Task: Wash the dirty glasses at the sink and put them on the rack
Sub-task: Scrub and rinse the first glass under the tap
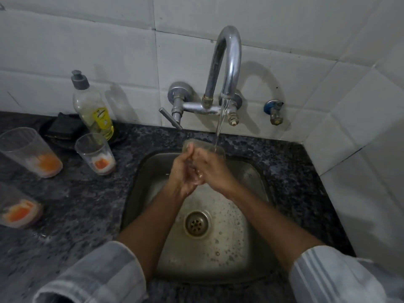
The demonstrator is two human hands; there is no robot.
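Observation:
A clear glass (215,149) tilts over the steel sink (258,178), its mouth toward the wall under the running stream from the tap (227,62). My left hand (183,173) grips its lower part from the left. My right hand (213,169) wraps it from the right. Much of the glass is hidden by both hands. Three dirty glasses with orange residue stand on the left counter: one at the far left (28,152), one nearer the sink (96,154), one at the frame's left edge (17,208).
A dish soap bottle (91,108) stands by the wall with a dark sponge (63,127) beside it. The drain (196,224) lies mid-sink amid soapy water. A tap lever (170,119) sticks out leftward. A tiled wall rises at the right. No rack is in view.

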